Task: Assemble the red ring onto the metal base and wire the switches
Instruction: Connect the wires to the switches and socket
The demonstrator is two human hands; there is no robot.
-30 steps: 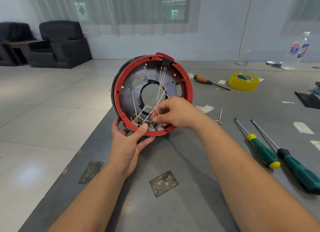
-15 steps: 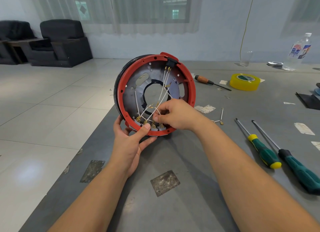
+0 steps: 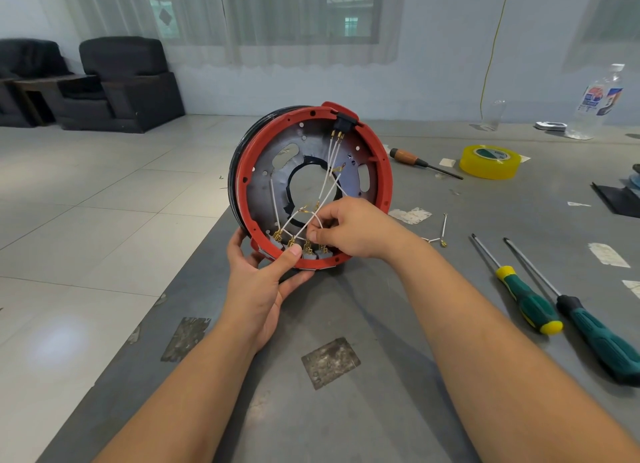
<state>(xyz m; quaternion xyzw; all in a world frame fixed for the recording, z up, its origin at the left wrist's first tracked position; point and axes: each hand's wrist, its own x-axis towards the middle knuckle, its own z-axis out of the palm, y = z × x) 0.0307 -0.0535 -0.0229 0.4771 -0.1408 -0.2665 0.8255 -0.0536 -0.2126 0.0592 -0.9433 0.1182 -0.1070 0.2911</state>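
Note:
The red ring [image 3: 382, 182] sits on the round metal base [image 3: 266, 182], and the whole unit stands on its edge at the table's left edge, open face toward me. My left hand [image 3: 263, 272] grips its lower rim, thumb pressed near the grey switches [image 3: 306, 249] along the bottom. My right hand [image 3: 349, 228] pinches a thin white wire [image 3: 327, 182] just above those switches. Several white wires with brass terminals cross the central hole, running from the black connector [image 3: 344, 121] at the top down to the switches.
On the grey table [image 3: 346, 410] to the right lie two green-handled screwdrivers [image 3: 526, 300] [image 3: 602, 345], a loose wire [image 3: 443, 227], a wooden-handled screwdriver [image 3: 415, 159], a yellow tape roll [image 3: 490, 161] and a plastic bottle [image 3: 597, 106]. The table edge drops to tiled floor on the left.
The unit has tilted and shifted slightly right. My right hand stays on the wires near the switches, fingers shifting a little; my left hand keeps its grip on the rim.

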